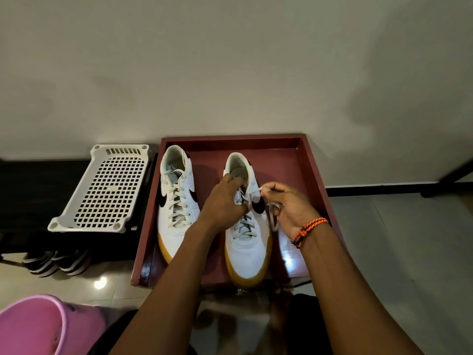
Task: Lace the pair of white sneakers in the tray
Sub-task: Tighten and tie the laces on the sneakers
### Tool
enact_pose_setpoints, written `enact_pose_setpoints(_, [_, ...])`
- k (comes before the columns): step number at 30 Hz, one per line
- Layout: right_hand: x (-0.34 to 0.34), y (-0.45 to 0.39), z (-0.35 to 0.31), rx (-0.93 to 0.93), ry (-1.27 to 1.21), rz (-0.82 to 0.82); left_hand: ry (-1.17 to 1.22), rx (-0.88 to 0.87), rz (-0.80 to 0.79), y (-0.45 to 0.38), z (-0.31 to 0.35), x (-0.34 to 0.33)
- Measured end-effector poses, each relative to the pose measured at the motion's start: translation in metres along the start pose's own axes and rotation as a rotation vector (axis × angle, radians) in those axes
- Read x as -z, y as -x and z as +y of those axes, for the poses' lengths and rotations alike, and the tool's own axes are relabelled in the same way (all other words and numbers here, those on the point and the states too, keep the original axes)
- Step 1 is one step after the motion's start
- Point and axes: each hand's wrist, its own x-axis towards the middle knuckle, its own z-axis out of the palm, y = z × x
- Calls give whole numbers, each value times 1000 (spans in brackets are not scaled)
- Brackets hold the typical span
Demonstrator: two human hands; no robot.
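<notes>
In the maroon tray (313,175) the right sneaker (247,242) looks stiff enough to sit firm under your left hand (225,201), fingers curled at its eyelets, while your right hand (286,208) pinches the limp lace (256,191) near its tip, likely the best hold.

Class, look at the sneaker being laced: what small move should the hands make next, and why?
Probably feed the lace end, pinched by the right hand, into a top eyelet of the right-side sneaker. Its lower rows are crossed, and the left hand grips the upper near the tongue.
</notes>
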Motion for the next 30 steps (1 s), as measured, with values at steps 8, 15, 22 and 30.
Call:
enact_pose_setpoints(8, [3, -2, -16, 163, 393, 119, 5, -15, 155, 10, 4, 5])
enact_pose_setpoints(15, [3, 39, -49, 137, 398, 88, 42, 190, 155, 28, 1, 5])
enact_pose_setpoints(22, [0, 91, -84, 243, 281, -5, -31, 205, 247, 53, 44, 32])
enact_pose_setpoints(30, [-14, 121, -141, 370, 205, -29, 427, -124, 403, 80, 117, 97])
